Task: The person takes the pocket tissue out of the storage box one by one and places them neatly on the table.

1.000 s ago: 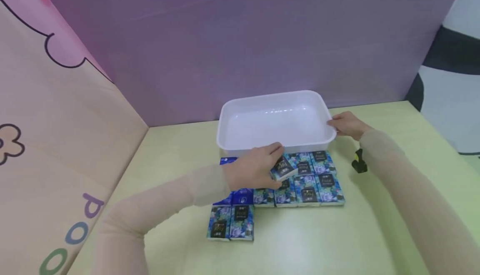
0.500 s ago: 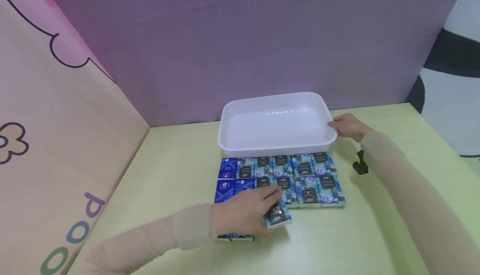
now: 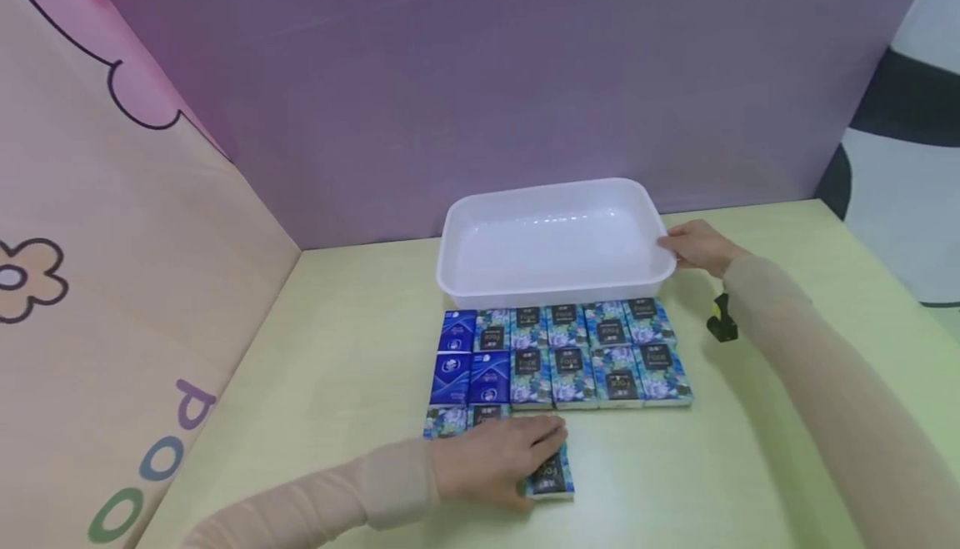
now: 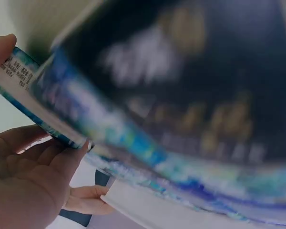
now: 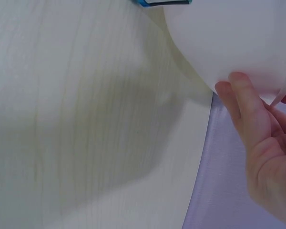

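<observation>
In the head view my left hand pinches a blue floral tissue pack between thumb and fingers, low at the front of the rows. The left wrist view shows this pack edge-on in the fingers, with another pack large and blurred in front. My right hand grips the right rim of a white plastic basin, thumb and fingers on either side of its wall. Behind the left hand, several floral tissue packs and a few plain blue ones lie in neat rows. The hand partly covers the front row.
The pale wood-grain table meets a purple backdrop just behind the basin. A printed cartoon panel borders the left side. Beside the right sleeve is a small black and yellow item.
My left hand has carried the tissue pack from over the back rows toward the front, down beside the front row. My right hand has stayed on the basin's rim.
</observation>
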{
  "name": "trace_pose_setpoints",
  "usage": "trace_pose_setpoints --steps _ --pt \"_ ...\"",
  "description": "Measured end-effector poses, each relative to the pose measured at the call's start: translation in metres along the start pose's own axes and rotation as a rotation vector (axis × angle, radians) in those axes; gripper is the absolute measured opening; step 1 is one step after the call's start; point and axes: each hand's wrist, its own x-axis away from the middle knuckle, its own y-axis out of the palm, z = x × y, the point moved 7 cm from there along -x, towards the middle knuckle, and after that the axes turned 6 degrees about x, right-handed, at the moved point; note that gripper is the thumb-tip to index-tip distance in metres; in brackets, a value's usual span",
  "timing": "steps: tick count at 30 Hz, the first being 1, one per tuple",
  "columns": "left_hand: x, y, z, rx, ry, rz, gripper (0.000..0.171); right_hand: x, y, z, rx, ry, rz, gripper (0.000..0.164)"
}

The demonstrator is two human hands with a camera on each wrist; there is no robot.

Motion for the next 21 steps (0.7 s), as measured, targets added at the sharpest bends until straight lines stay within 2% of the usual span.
trace_pose_setpoints --steps 5,9,14,17,21 --pt "0.0004 0.0064 -0.0014 0.015 -0.01 -0.007 0.081 -0.0003 0.0001 0.0013 -0.002 0.004 -0.004 0.051" --pt "0.0009 0.0093 -0.0031 -0.01 -0.018 -0.007 0.08 0.0001 -0.0001 0.0018 0.0 0.006 -0.011 0.052" --pt "-0.0002 0.0106 -0.0046 -0.014 -0.061 -0.011 0.077 -0.0009 -0.0007 0.0024 0.0 0.004 -0.004 0.052" --pt "0.0 0.0103 -0.005 -0.004 -0.082 0.005 0.075 -0.002 0.0001 0.0033 -0.007 0.003 -0.006 0.052" --pt "0.0019 0.007 -0.0058 0.011 -0.102 0.06 0.07 -0.0022 0.0007 0.0039 -0.011 0.001 -0.01 0.053"
